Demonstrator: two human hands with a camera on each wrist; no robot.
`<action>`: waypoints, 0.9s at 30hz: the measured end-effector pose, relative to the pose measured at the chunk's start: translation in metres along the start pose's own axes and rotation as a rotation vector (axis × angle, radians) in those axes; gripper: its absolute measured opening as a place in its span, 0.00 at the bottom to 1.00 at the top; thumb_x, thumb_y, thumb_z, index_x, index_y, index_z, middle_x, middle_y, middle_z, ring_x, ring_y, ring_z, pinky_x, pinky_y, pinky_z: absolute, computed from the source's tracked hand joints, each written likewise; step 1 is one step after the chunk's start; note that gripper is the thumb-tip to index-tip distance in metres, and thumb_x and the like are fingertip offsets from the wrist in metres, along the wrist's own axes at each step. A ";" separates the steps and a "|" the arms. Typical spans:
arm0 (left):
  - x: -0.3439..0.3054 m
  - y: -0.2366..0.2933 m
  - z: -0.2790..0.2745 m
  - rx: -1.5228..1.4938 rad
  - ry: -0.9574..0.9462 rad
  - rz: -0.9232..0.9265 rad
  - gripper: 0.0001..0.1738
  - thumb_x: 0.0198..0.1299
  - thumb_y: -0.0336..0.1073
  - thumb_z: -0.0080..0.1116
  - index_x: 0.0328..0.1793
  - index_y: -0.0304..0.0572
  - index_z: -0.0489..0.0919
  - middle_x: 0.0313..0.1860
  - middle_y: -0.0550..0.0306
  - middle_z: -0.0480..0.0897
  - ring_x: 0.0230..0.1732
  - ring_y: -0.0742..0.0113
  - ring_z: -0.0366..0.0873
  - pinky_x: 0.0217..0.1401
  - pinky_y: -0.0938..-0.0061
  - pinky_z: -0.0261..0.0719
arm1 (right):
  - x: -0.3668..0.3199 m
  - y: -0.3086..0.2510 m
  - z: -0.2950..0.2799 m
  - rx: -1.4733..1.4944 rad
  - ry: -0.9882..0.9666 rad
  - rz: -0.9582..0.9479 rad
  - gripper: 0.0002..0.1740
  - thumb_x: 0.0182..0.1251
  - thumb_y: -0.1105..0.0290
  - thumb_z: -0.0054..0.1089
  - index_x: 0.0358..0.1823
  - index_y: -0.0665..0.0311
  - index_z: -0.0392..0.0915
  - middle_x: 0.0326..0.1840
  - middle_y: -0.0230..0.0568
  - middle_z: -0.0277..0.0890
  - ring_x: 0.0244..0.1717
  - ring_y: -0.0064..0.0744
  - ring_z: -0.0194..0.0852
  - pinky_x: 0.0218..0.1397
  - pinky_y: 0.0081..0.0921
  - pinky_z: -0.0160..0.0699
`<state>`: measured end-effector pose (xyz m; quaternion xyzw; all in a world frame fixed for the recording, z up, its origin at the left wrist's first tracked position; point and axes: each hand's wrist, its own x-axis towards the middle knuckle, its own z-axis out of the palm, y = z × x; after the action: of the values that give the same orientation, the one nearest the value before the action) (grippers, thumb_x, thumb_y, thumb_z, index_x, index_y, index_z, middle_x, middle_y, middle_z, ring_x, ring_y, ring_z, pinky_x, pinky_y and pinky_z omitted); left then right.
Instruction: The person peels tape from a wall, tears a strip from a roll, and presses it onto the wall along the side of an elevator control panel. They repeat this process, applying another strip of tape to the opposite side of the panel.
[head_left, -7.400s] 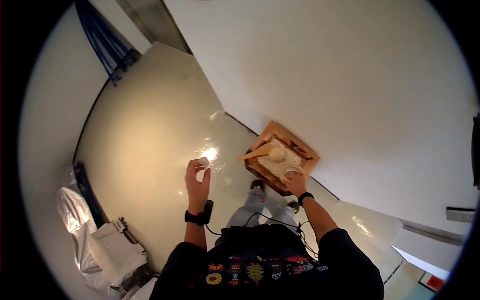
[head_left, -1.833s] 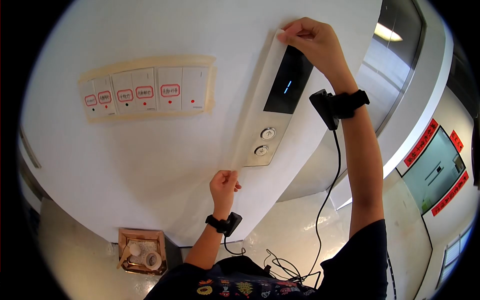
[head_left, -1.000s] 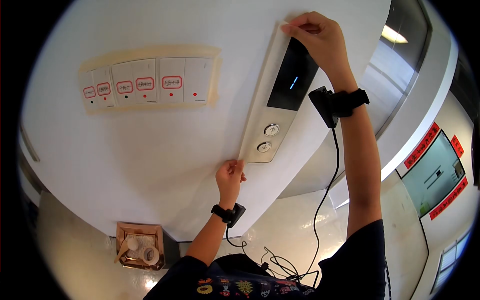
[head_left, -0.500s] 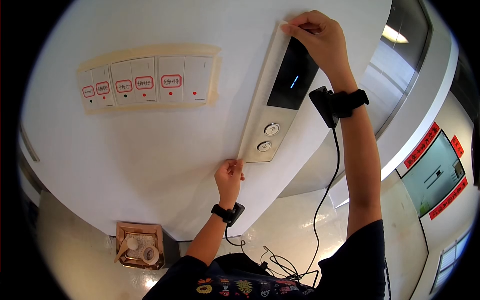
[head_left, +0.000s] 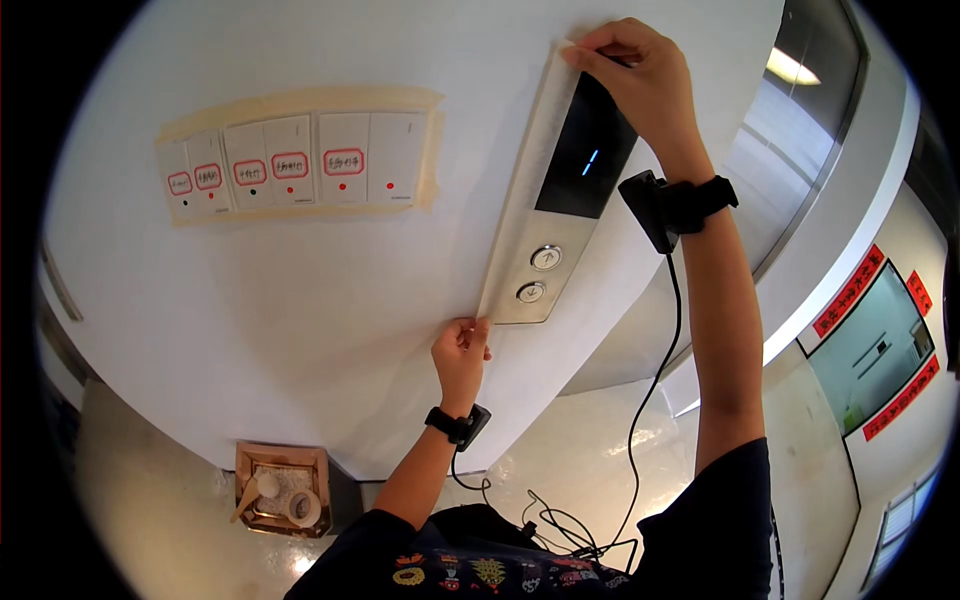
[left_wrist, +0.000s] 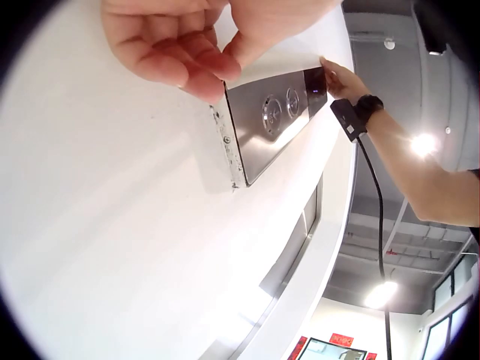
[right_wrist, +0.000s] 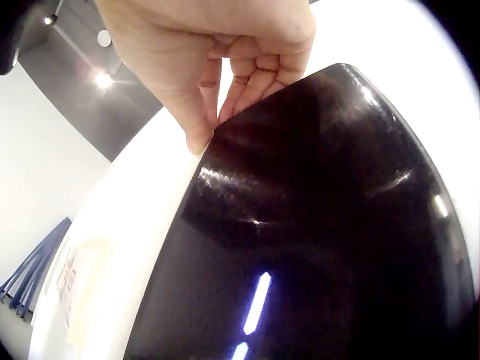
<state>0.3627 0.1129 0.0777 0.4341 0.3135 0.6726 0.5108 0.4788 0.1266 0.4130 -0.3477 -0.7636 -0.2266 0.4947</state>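
Note:
A slim metal elevator call panel (head_left: 512, 240) with up and down arrow buttons and a black display (head_left: 585, 150) is on the white wall. My right hand (head_left: 640, 85) is at its top left corner, thumb on the side edge and fingertips over the top in the right wrist view. At the lower left corner, my left hand (head_left: 460, 355) has curled fingers (left_wrist: 199, 75) pinching right at the edge. Speckled marks run along the panel's bottom side in the left wrist view. I cannot tell whether a thin strip lies between the fingertips.
Labelled light switches (head_left: 290, 165), framed with masking tape, are left of the panel. Below stands a bin with a tray top (head_left: 325, 465), bearing a wooden spoon (head_left: 245, 498) and a white cup (head_left: 302, 508). Black cables (head_left: 560, 530) hang from the wrist cameras.
Several seconds ago my left hand held a small white object and my right was at the tray. Both then rose to the panel; my left hand moved up to its lower corner and both have stayed still since.

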 end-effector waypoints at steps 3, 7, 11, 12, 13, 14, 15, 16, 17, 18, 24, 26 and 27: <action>0.000 0.001 -0.001 0.018 -0.002 0.011 0.15 0.59 0.39 0.61 0.33 0.32 0.75 0.16 0.63 0.73 0.15 0.79 0.69 0.19 0.84 0.68 | 0.000 0.000 0.001 0.000 0.007 0.003 0.08 0.54 0.69 0.68 0.29 0.67 0.80 0.29 0.31 0.77 0.34 0.22 0.77 0.43 0.17 0.75; 0.001 0.000 0.000 0.019 0.001 -0.003 0.15 0.58 0.39 0.62 0.33 0.32 0.75 0.16 0.64 0.73 0.15 0.79 0.69 0.19 0.85 0.67 | 0.000 0.003 0.003 0.032 0.039 0.006 0.07 0.49 0.68 0.68 0.26 0.63 0.81 0.30 0.31 0.78 0.33 0.27 0.79 0.39 0.20 0.74; -0.004 0.005 -0.005 0.034 0.009 0.018 0.14 0.58 0.39 0.62 0.32 0.32 0.75 0.15 0.64 0.72 0.14 0.80 0.67 0.18 0.85 0.66 | -0.003 -0.005 0.005 0.054 0.040 -0.013 0.07 0.50 0.69 0.68 0.27 0.64 0.81 0.30 0.32 0.76 0.33 0.28 0.77 0.40 0.21 0.75; -0.004 0.006 -0.004 0.045 0.018 0.027 0.14 0.58 0.39 0.62 0.31 0.33 0.75 0.14 0.65 0.71 0.14 0.80 0.66 0.17 0.84 0.65 | -0.003 -0.005 0.005 0.062 0.042 -0.025 0.07 0.50 0.69 0.68 0.27 0.65 0.81 0.30 0.32 0.76 0.33 0.28 0.77 0.40 0.21 0.75; -0.004 0.007 -0.004 0.057 0.027 0.037 0.15 0.58 0.38 0.62 0.30 0.33 0.75 0.14 0.65 0.71 0.13 0.80 0.66 0.17 0.84 0.64 | -0.004 -0.006 0.005 0.059 0.047 -0.046 0.07 0.50 0.70 0.68 0.27 0.65 0.81 0.30 0.32 0.75 0.33 0.28 0.76 0.40 0.21 0.75; -0.004 0.008 -0.005 0.091 0.032 0.054 0.15 0.58 0.38 0.63 0.28 0.33 0.75 0.13 0.65 0.70 0.13 0.80 0.65 0.16 0.84 0.63 | -0.004 -0.007 0.004 0.057 0.054 -0.068 0.07 0.51 0.70 0.68 0.26 0.66 0.81 0.30 0.33 0.75 0.34 0.28 0.76 0.40 0.22 0.75; -0.004 0.008 -0.006 0.127 0.037 0.070 0.15 0.57 0.38 0.63 0.26 0.34 0.75 0.12 0.65 0.70 0.12 0.80 0.65 0.16 0.83 0.62 | -0.005 -0.008 0.004 0.056 0.062 -0.089 0.08 0.51 0.70 0.68 0.26 0.66 0.80 0.30 0.33 0.74 0.34 0.29 0.76 0.41 0.22 0.75; -0.004 0.009 -0.007 0.163 0.041 0.085 0.15 0.57 0.38 0.63 0.25 0.34 0.75 0.11 0.65 0.69 0.12 0.80 0.64 0.15 0.83 0.60 | -0.005 -0.007 0.004 0.048 0.057 -0.106 0.08 0.51 0.69 0.68 0.29 0.66 0.80 0.30 0.34 0.74 0.33 0.28 0.75 0.41 0.22 0.76; -0.003 0.007 -0.009 0.207 0.035 0.089 0.16 0.57 0.38 0.63 0.23 0.35 0.75 0.10 0.65 0.69 0.11 0.80 0.64 0.15 0.83 0.60 | -0.005 -0.004 0.003 0.041 0.051 -0.124 0.09 0.51 0.69 0.68 0.31 0.65 0.80 0.31 0.34 0.74 0.33 0.28 0.75 0.41 0.22 0.76; -0.002 0.004 -0.011 0.251 0.029 0.094 0.16 0.57 0.38 0.63 0.22 0.35 0.75 0.09 0.65 0.69 0.11 0.80 0.64 0.15 0.82 0.59 | -0.006 -0.002 0.002 0.032 0.046 -0.142 0.10 0.51 0.69 0.69 0.34 0.64 0.81 0.31 0.35 0.74 0.33 0.28 0.75 0.41 0.22 0.76; -0.001 0.006 -0.014 0.311 0.004 0.136 0.17 0.55 0.37 0.64 0.20 0.35 0.75 0.09 0.64 0.70 0.11 0.78 0.64 0.16 0.81 0.59 | -0.001 -0.016 0.001 0.175 0.095 0.015 0.07 0.55 0.73 0.65 0.29 0.70 0.77 0.26 0.35 0.73 0.27 0.23 0.70 0.33 0.20 0.72; 0.001 0.002 -0.016 0.351 -0.024 0.156 0.16 0.55 0.36 0.64 0.21 0.34 0.75 0.09 0.64 0.71 0.11 0.78 0.65 0.16 0.81 0.60 | -0.001 -0.015 0.003 0.120 0.145 -0.018 0.07 0.55 0.74 0.64 0.26 0.72 0.78 0.23 0.36 0.73 0.23 0.24 0.70 0.29 0.20 0.71; 0.000 -0.004 -0.020 0.372 -0.036 0.153 0.15 0.55 0.36 0.64 0.21 0.34 0.76 0.10 0.63 0.71 0.12 0.78 0.66 0.16 0.81 0.60 | -0.006 -0.004 0.005 -0.018 0.180 -0.071 0.14 0.53 0.69 0.67 0.39 0.65 0.75 0.30 0.36 0.73 0.32 0.28 0.70 0.40 0.23 0.71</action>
<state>0.3461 0.1144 0.0657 0.5555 0.3895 0.6319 0.3748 0.4744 0.1256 0.4056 -0.3032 -0.7257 -0.2811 0.5500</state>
